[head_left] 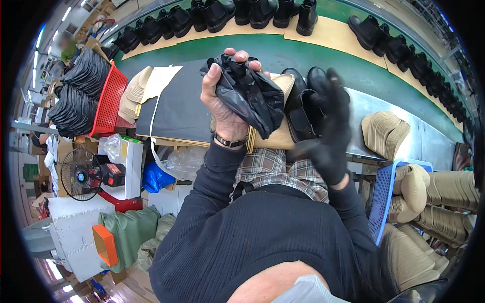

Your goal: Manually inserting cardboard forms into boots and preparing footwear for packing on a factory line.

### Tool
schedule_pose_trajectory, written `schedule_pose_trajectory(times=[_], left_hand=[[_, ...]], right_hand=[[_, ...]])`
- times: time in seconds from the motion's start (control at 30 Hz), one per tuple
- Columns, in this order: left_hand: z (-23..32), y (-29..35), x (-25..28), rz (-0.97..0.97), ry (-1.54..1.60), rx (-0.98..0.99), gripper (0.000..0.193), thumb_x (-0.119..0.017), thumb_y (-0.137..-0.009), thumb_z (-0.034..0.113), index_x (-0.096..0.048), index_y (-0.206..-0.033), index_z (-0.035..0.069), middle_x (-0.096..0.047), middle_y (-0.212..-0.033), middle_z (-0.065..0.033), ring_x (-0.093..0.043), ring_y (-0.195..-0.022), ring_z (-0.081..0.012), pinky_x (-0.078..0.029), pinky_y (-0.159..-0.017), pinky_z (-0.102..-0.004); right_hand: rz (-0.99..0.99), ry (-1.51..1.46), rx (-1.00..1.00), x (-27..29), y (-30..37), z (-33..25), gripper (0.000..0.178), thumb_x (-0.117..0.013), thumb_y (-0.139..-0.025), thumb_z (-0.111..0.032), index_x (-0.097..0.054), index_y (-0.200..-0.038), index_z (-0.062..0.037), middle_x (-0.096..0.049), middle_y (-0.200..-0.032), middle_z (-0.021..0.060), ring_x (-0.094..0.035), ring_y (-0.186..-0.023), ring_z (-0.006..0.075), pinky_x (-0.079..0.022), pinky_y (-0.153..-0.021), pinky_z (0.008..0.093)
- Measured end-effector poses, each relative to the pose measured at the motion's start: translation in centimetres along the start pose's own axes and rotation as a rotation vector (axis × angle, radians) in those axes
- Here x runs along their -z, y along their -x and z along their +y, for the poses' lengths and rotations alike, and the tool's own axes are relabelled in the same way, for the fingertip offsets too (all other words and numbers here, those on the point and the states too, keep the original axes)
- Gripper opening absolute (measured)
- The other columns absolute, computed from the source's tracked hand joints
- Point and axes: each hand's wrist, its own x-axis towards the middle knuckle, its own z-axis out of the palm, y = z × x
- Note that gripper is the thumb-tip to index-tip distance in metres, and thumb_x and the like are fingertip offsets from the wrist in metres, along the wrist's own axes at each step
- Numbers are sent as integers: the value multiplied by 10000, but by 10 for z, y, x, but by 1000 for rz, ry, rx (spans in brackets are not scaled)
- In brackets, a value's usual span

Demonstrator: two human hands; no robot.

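Gripping a crumpled black bundle in the bare left hand, with fingertips visible past its far edge and with thumb to the left. Presented above the near side of the counter; impossible to identify as bag, glove or cloth. Extending the black-gloved right hand to the right of the bundle, well apart from it, with fingers blurred, spread from the thumb and apparently empty. Just left of that hand: black shoes. Farther right: tan insoles, stacked. Left of the bundle: a black sheet, lying flat. Judged from the pose: handling the bundle one-handed. Next, probably calls for keeping the left grip and bringing the right fingers to a loose fold.
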Motion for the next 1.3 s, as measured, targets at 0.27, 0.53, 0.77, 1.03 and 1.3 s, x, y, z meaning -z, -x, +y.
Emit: schedule_pose_trajectory(times=[0.27,0.53,0.77,1.03,1.3], left_hand=[[-46,-8,-33,-300,-672,31,903,-855,-608,247,-324,-1309,42,-467,-1309,-167,-469,-1201,-260,-382,-1025,-365],[-110,-96,28,-1058,-2202,162,450,-713,-753,306,-604,-1113,59,-638,-993,-165,-630,-910,-306,-500,-816,-383],[-183,-92,42,-1018,-2183,-100,65,-606,-674,58,-628,-721,19,-628,-731,-201,-642,-688,-362,-534,-616,-416],[-184,-100,57,-730,-2066,132,228,-651,-768,210,-639,-871,7,-626,-812,-247,-627,-809,-393,-526,-700,-417],[-118,-84,-13,-684,-1199,509,502,-679,-836,288,-551,-1246,27,-604,-1083,-57,-571,-992,-116,-488,-835,-262]], right_hand=[[-156,655,301,17,-15,-4,530,-697,-759,-116,-542,-1263,-68,-574,-1174,194,-495,-1177,357,-361,-999,455],[390,-86,-356,105,13,-21,422,-598,-773,0,-548,-1192,-4,-649,-936,103,-625,-736,136,-484,-616,219],[506,151,-397,117,30,-19,318,-553,-869,-192,-579,-1097,28,-626,-744,73,-517,-521,96,-387,-473,215],[454,-579,-839,118,45,6,483,-410,-963,-468,-583,-1059,-27,-653,-748,91,-597,-504,148,-447,-412,235],[394,-671,-860,114,43,11,488,-412,-960,-472,-580,-1072,-28,-657,-762,113,-603,-503,157,-454,-405,235]])
